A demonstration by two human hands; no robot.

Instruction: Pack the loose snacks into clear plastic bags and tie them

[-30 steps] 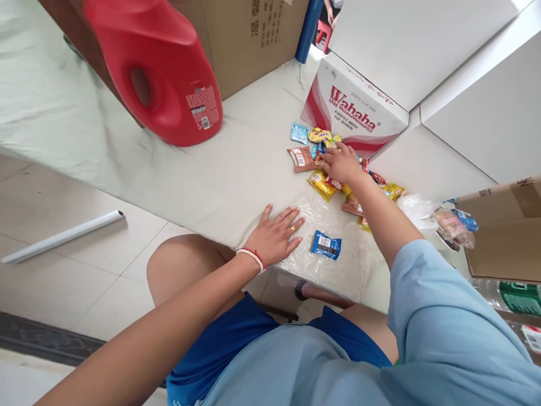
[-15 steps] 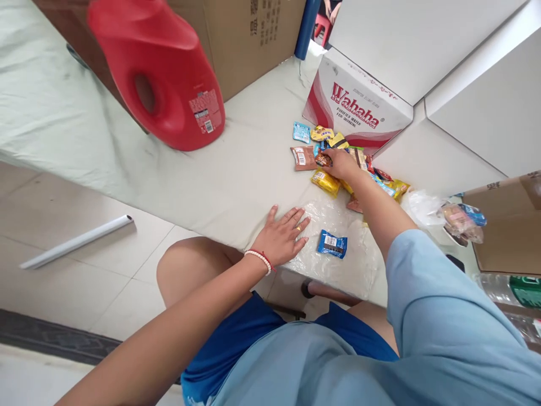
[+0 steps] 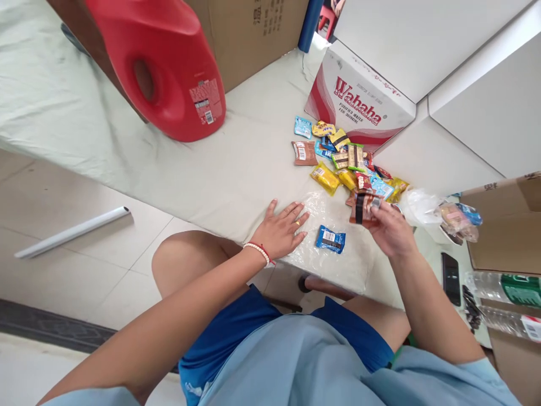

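Right hand (image 3: 393, 230), right of centre: fingers and thumb pinched on one brown packet (image 3: 359, 210), held beside the lower edge of a heap of assorted wrapped snacks (image 3: 347, 179). Left hand (image 3: 279, 230), at centre: laid flat, fingers spread, gripping nothing, on the left edge of a clear plastic sheet (image 3: 353, 268). One blue packet (image 3: 331, 239), lying on that sheet between the hands, right of the frame's centre, touched by neither.
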